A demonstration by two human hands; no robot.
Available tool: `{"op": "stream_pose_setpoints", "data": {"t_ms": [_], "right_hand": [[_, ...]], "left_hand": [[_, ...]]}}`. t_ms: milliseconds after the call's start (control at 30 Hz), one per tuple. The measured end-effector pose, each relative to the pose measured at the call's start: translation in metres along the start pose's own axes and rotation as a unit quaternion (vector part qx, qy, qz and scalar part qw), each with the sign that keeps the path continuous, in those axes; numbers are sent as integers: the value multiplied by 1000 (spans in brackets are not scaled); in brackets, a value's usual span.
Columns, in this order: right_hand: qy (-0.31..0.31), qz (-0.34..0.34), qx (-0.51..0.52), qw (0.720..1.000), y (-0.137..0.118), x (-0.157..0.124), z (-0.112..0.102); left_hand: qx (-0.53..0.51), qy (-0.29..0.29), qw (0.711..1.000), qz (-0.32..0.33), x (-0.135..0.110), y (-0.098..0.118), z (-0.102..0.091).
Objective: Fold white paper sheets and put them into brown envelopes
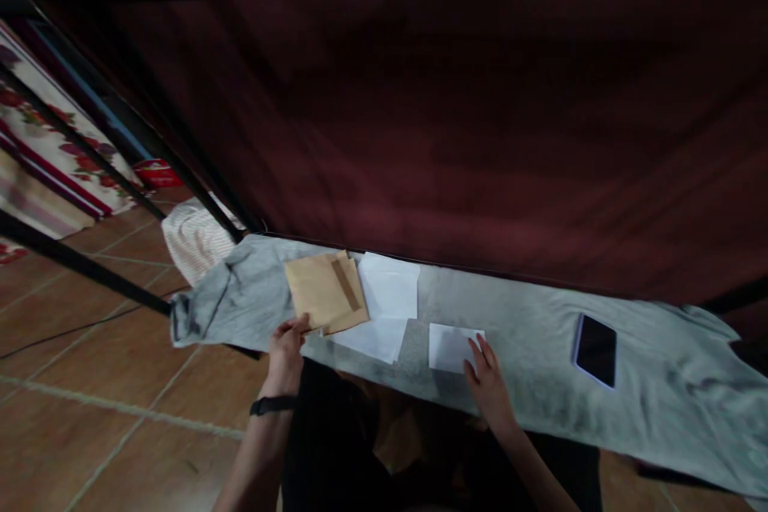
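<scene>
My left hand (286, 352) pinches the near edge of a brown envelope (324, 290) that lies on a grey cloth (528, 336). My right hand (489, 380) rests flat, fingers stretched out, on a small folded white paper (449, 346). Between them lie two white sheets (390, 288), partly overlapped by the brown envelope. A black band sits on my left wrist.
A dark phone (595, 350) lies on the grey cloth to the right. A dark red curtain (456, 120) hangs behind. Black metal bars (90, 268) cross the left side over a tiled floor (90, 384). A striped white bundle (195, 238) sits by the cloth's left end.
</scene>
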State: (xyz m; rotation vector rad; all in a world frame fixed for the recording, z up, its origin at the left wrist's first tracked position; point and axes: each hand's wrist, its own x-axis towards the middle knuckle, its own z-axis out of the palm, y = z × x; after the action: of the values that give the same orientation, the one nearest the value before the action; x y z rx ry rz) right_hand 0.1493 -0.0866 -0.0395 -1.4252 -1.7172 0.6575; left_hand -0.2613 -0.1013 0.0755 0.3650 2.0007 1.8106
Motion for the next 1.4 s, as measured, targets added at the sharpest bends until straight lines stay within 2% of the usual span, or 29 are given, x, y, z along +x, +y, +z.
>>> {"op": "stream_pose_setpoints", "data": {"t_ms": [33,67,100,133,200,233,267,300,367,500,533,600,633,700,767,900,967,1033,1100,1267,1400], "right_hand": [[-23,44,78,996,-17,1,8],[-54,104,164,980,-35,2,16],[-79,180,254,947,-54,4,26],[-115,245,344,899,-72,5,35],[-167,270,396,861,-106,10,50],[-192,296,456,817,-119,13,55],[-185,305,506,785,-129,15,58],[-175,301,540,766,-137,17,59],[-143,288,573,754,-143,19,57],[-98,280,567,768,-130,20,42],[-85,279,561,775,-124,20,38],[-58,269,549,789,-113,22,31],[-49,262,543,797,-108,23,28],[-45,243,526,814,-101,27,23],[-61,226,502,832,-95,31,18],[-80,212,469,854,-85,35,9],[-82,209,463,857,-81,35,4],[-96,207,454,862,-77,35,-2],[-123,206,442,864,-73,35,-9],[-190,209,395,874,-64,34,-29],[-219,218,346,886,-60,31,-43]], "left_hand": [[-26,-29,999,-21,-12,-1,3],[-51,-53,997,-37,-27,-3,8],[-74,-75,993,-47,-44,-6,15],[-94,-95,990,-53,-61,-9,23],[-125,-131,982,-54,-96,-17,40],[-136,-149,978,-48,-112,-20,48],[-141,-167,975,-41,-126,-23,55],[-142,-183,972,-33,-137,-25,61],[-134,-212,968,-13,-151,-27,69],[-92,-258,961,30,-158,-23,74],[-63,-270,959,61,-158,-22,74],[44,-294,938,179,-159,-17,73],[115,-300,912,257,-161,-15,72],[255,-292,829,402,-164,-9,71],[348,-279,743,499,-168,-3,71],[423,-325,573,622,-174,7,71],[426,-357,520,649,-176,10,72],[421,-380,496,658,-176,11,73],[411,-401,488,657,-175,11,74],[389,-447,487,641,-172,19,78],[372,-474,494,628,-175,27,78]]}}
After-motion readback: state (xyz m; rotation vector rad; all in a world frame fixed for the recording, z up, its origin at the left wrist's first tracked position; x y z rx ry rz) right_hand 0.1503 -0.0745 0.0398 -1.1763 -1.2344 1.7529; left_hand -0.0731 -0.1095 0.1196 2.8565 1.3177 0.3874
